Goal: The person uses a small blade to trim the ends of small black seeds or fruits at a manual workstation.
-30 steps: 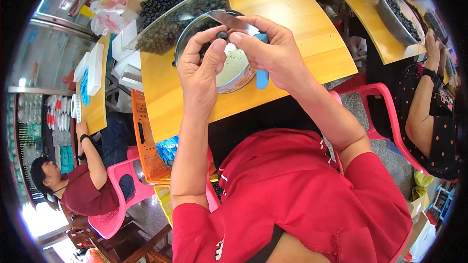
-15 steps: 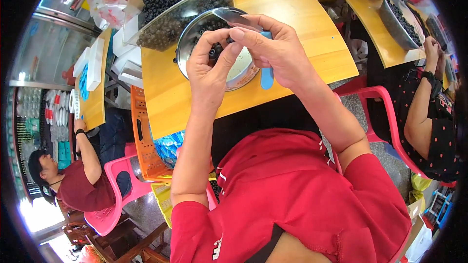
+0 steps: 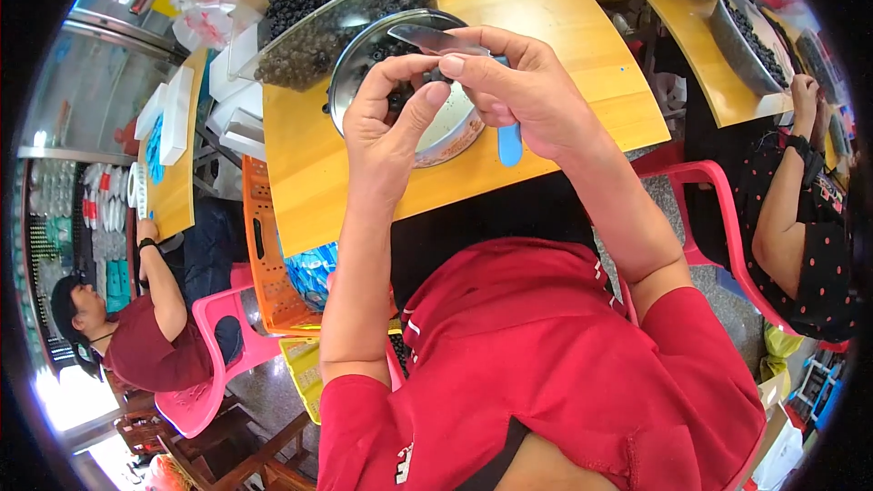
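My left hand point(image 3: 389, 118) pinches a small black round part point(image 3: 438, 76) between thumb and fingertips. Wrapped round a knife is my right hand point(image 3: 536, 95); the knife's blue handle point(image 3: 510, 145) sticks out below the palm, and its blade point(image 3: 426, 37) points left above my fingers. The right thumb reaches to the black part, so both hands meet there. Under them stands a round, pale-bottomed bowl point(image 3: 452, 132) with several more black parts in it, partly covered by my hands.
Beyond the bowl, a clear bin point(image 3: 341, 32) is heaped with black parts on the wooden table point(image 3: 582, 64). An orange crate point(image 3: 273, 264) stands left below the table. People sit on pink chairs at both sides; the right one has an oval tub point(image 3: 747, 41) of black parts.
The knife has tilted: its blade now lies flatter and further left, and the handle has shifted slightly right. Both hands stay together over the bowl.
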The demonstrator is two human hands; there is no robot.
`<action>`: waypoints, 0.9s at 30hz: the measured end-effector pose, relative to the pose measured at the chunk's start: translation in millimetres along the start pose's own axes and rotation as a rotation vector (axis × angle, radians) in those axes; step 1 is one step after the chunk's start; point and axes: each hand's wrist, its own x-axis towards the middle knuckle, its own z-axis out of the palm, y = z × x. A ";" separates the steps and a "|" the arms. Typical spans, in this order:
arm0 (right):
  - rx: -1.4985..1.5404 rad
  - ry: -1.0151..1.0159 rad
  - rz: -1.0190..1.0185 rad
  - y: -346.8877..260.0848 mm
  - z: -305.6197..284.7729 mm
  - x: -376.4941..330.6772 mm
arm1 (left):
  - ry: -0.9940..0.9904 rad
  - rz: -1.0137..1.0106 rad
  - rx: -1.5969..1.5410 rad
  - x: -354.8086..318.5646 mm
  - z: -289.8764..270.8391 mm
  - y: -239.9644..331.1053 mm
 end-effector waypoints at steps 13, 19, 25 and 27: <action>-0.005 -0.019 0.011 4.5 -1.1 1.5 | 0.057 -0.073 -0.244 -2.3 4.9 -1.6; -0.147 -0.011 -0.143 0.8 2.3 -3.3 | 0.046 -0.078 -0.426 -1.9 4.3 -4.9; -0.294 -0.054 -0.207 2.2 5.2 -4.8 | 0.072 -0.094 -0.463 -5.3 2.0 -4.2; -0.304 -0.058 -0.161 1.6 6.4 -4.3 | 0.065 -0.112 -0.457 -9.2 -6.5 -1.3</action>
